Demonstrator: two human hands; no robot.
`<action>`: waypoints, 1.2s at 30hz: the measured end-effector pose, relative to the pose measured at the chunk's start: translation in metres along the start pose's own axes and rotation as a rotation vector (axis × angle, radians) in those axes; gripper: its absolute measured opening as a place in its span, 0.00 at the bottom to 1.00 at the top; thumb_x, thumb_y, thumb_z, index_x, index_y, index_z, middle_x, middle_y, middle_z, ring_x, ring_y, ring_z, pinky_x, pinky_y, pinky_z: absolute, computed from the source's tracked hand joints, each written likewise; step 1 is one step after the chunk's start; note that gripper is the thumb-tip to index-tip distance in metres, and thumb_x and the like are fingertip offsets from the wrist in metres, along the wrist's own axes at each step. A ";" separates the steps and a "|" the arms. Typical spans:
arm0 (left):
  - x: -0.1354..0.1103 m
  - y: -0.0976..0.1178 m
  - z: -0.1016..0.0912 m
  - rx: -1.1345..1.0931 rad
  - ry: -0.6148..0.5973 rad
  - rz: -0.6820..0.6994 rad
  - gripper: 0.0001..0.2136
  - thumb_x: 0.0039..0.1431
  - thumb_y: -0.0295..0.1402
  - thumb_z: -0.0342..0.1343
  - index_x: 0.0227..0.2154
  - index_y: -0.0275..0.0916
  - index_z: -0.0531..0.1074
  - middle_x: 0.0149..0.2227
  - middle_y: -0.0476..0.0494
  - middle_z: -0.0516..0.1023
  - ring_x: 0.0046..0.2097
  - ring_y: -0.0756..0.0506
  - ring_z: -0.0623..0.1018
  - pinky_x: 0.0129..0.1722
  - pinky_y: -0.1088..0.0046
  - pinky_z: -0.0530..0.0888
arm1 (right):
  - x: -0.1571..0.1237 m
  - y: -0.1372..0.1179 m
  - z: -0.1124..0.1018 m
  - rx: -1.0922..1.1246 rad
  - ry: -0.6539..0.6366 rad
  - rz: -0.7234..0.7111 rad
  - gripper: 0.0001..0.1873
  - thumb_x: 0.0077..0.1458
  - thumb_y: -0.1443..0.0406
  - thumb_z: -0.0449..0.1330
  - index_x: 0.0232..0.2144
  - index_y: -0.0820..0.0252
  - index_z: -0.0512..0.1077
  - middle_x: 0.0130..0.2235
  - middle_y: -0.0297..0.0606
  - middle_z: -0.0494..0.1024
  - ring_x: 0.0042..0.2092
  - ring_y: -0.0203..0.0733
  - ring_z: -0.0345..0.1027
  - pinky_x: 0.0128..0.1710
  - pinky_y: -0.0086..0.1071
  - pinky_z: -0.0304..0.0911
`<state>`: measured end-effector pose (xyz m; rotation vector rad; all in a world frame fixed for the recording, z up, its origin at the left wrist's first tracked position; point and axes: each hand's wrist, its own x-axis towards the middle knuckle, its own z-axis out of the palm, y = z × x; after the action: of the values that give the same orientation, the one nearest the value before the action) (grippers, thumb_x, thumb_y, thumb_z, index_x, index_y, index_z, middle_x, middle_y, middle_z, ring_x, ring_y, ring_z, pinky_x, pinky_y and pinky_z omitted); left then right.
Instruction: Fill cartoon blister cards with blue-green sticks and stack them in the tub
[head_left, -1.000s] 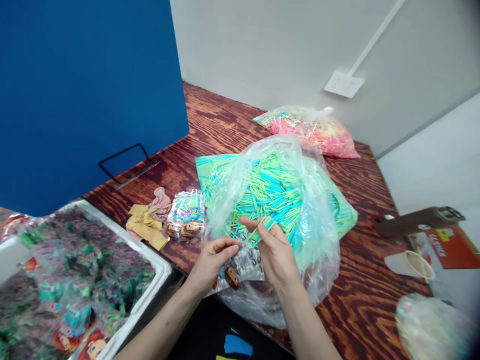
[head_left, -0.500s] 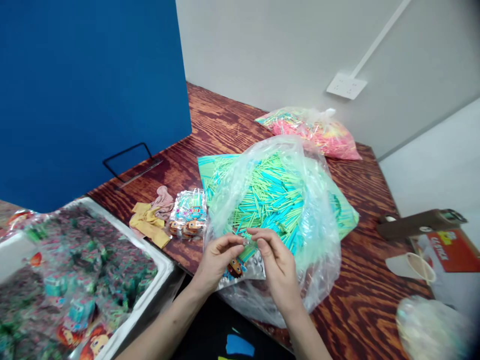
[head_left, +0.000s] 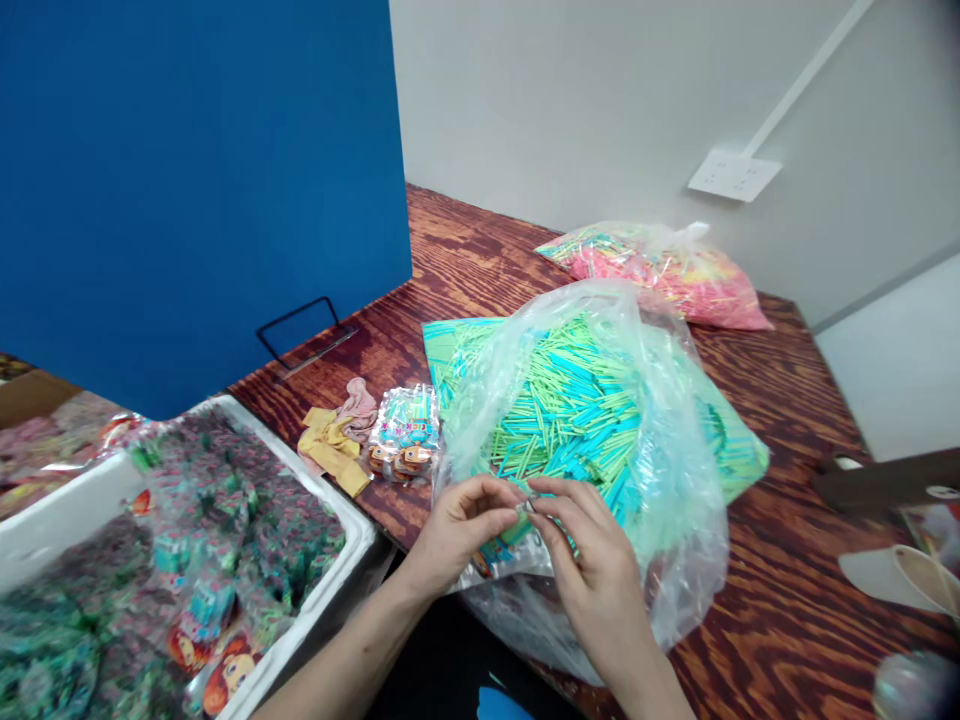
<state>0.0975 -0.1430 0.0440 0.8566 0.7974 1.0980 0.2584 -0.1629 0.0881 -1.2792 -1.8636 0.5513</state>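
Observation:
A large clear plastic bag [head_left: 686, 560] lies wide on the table, filled with thin green and blue sticks [head_left: 562, 400]. At its near edge, my left hand [head_left: 476, 525] and my right hand [head_left: 589, 545] meet with thumbs and fingers pinched at the upper end of a small silver printed packet [head_left: 529, 555]. A cartoon picture on that packet shows partly below my fingers; much of the rest is covered. Left of the bag lies a stack of similar silver packets [head_left: 405, 430]. Beside the stack are yellow and pink finger cots [head_left: 334, 450].
A white foam box [head_left: 360, 530] full of small bagged items stands at the left. A blue panel [head_left: 202, 200] rises behind it. A tied bag of pink and yellow sticks [head_left: 675, 270] lies at the back. Toward the right are a paper cup [head_left: 885, 578] and a dark bottle [head_left: 892, 490].
The whole view has shifted, so things sit farther right. My right fingers have changed their hold and reach closer over the packet's top, while my left hand keeps its pinch.

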 end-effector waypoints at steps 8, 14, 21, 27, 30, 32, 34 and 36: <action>-0.003 0.045 -0.017 0.367 -0.219 -0.053 0.09 0.55 0.37 0.62 0.35 0.37 0.79 0.34 0.45 0.79 0.38 0.44 0.77 0.40 0.71 0.73 | -0.006 -0.013 0.003 0.194 -0.007 0.024 0.20 0.63 0.70 0.53 0.54 0.46 0.69 0.53 0.40 0.73 0.53 0.48 0.66 0.52 0.43 0.63; 0.048 0.062 -0.075 0.510 0.426 0.208 0.16 0.57 0.47 0.58 0.31 0.38 0.74 0.27 0.50 0.74 0.28 0.49 0.72 0.29 0.74 0.70 | -0.008 0.026 0.007 0.184 -0.138 0.300 0.09 0.64 0.65 0.54 0.40 0.54 0.75 0.40 0.38 0.77 0.44 0.45 0.71 0.45 0.37 0.63; 0.103 0.041 -0.120 1.063 0.667 0.365 0.12 0.53 0.42 0.62 0.26 0.38 0.71 0.30 0.41 0.72 0.46 0.35 0.72 0.49 0.55 0.66 | -0.011 0.066 0.013 -0.041 -0.223 0.337 0.10 0.62 0.67 0.52 0.34 0.57 0.74 0.36 0.37 0.77 0.40 0.44 0.71 0.42 0.36 0.63; 0.075 0.039 -0.104 1.367 0.687 0.465 0.15 0.59 0.40 0.57 0.47 0.39 0.73 0.48 0.30 0.73 0.55 0.29 0.68 0.53 0.48 0.62 | 0.005 0.080 0.003 -0.253 -0.258 0.255 0.11 0.63 0.68 0.52 0.34 0.58 0.74 0.35 0.38 0.77 0.40 0.44 0.70 0.42 0.36 0.63; 0.053 0.034 -0.076 1.419 0.534 0.545 0.14 0.64 0.37 0.51 0.48 0.37 0.72 0.49 0.33 0.74 0.52 0.34 0.71 0.53 0.53 0.65 | 0.020 0.080 0.011 -0.352 -0.253 0.172 0.11 0.63 0.69 0.53 0.34 0.58 0.76 0.35 0.39 0.77 0.41 0.44 0.70 0.42 0.35 0.62; 0.040 0.024 -0.056 1.386 0.359 0.588 0.10 0.65 0.34 0.50 0.45 0.39 0.73 0.48 0.38 0.75 0.51 0.38 0.72 0.52 0.57 0.67 | 0.027 0.077 0.019 -0.408 -0.279 0.119 0.11 0.63 0.69 0.54 0.34 0.57 0.77 0.34 0.38 0.77 0.41 0.44 0.70 0.41 0.34 0.62; 0.029 0.013 -0.041 1.357 0.215 0.577 0.09 0.66 0.33 0.49 0.43 0.40 0.73 0.46 0.41 0.76 0.49 0.40 0.73 0.50 0.60 0.68 | 0.029 0.074 0.025 -0.432 -0.334 0.073 0.10 0.63 0.69 0.55 0.34 0.56 0.77 0.34 0.37 0.77 0.40 0.42 0.70 0.40 0.32 0.62; 0.020 0.001 -0.030 1.331 0.121 0.541 0.08 0.66 0.32 0.49 0.41 0.40 0.72 0.42 0.42 0.77 0.46 0.42 0.74 0.48 0.62 0.69 | 0.028 0.074 0.027 -0.435 -0.364 0.052 0.10 0.63 0.68 0.56 0.34 0.56 0.77 0.34 0.36 0.77 0.40 0.41 0.70 0.40 0.32 0.62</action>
<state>0.0757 -0.1183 0.0288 2.2252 1.4732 0.9933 0.2735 -0.1061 0.0292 -1.5919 -2.3491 0.4396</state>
